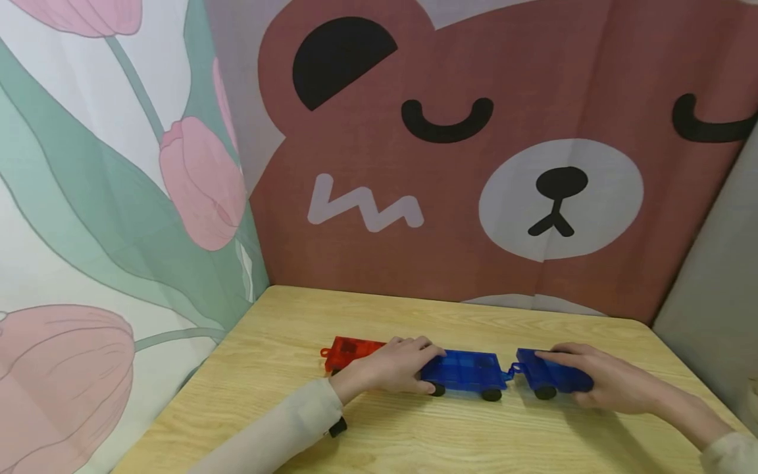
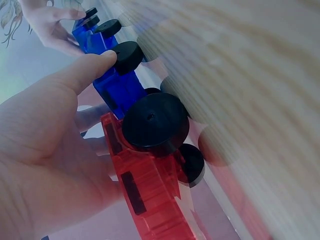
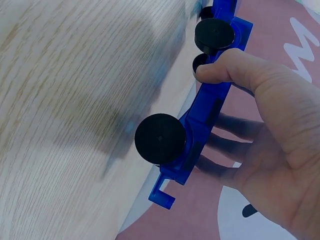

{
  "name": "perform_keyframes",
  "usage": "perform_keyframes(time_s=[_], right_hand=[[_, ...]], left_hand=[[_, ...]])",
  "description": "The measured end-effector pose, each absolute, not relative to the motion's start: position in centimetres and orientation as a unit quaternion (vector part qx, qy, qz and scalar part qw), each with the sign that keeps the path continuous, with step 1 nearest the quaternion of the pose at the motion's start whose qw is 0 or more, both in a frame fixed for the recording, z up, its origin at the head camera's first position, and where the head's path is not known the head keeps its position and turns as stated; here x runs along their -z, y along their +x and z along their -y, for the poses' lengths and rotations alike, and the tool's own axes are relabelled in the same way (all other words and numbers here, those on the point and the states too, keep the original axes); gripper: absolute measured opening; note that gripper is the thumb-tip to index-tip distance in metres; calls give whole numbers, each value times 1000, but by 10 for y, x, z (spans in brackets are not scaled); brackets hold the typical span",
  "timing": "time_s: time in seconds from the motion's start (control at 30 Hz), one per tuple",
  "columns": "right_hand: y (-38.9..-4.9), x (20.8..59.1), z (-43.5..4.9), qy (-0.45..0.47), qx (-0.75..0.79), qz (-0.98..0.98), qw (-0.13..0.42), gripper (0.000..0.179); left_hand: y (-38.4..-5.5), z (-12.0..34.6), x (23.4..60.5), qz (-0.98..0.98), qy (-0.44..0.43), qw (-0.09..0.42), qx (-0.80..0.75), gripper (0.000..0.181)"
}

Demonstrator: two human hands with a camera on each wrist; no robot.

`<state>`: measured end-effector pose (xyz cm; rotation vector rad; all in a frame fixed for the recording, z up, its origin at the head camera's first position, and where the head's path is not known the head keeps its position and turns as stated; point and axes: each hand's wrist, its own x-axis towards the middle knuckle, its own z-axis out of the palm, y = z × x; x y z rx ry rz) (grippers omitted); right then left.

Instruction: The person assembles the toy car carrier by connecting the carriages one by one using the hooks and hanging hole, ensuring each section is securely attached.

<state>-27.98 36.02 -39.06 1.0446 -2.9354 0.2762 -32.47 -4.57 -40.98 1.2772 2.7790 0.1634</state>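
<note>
A row of see-through plastic toy wagons with black wheels stands on the table. In the head view my left hand (image 1: 399, 365) grips the left end of the middle blue wagon (image 1: 470, 370), its thumb at a wheel (image 2: 127, 56) in the left wrist view. A red wagon (image 1: 348, 354) sits to the left, partly hidden by that hand and wrist. My right hand (image 1: 622, 378) holds the right blue wagon (image 1: 539, 374) between thumb and fingers. Between the two blue wagons, a hook and loop (image 1: 510, 372) meet. At the right wagon's outer end a blue hook (image 3: 162, 196) sticks out.
The light wooden table (image 1: 438, 441) ends at the back against a cloth with a bear face (image 1: 533, 250). A tulip curtain (image 1: 89, 263) hangs along the left side. Under the left sleeve, a small black thing (image 1: 337, 428) pokes out.
</note>
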Motion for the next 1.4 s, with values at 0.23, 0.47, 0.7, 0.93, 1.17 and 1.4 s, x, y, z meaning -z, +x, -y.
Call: perform_keyframes(time_s=[0.23,0.47,0.7,0.93,1.17,1.4], right_hand=[[-282,391,-356,348,-67,935,29,80],[-283,394,-356,350,-58,934,37,81],[-285,398,-359,351,-57,934,36,81],[-282,407,-361,345,-72,935,21,82],[-280,411,-363,330,-82,940,22,85],[-277,410,-358,313,-113,943,33,78]], left_hand=[[-325,43,411,-907,418,30,-45,68],[-323,42,411,-907,418,31,-40,68],[-324,41,409,-906,420,35,-37,68],[-325,39,413,-906,420,40,-41,69],[-325,38,413,-905,421,38,-41,68],[-327,42,413,-905,421,43,-52,68]])
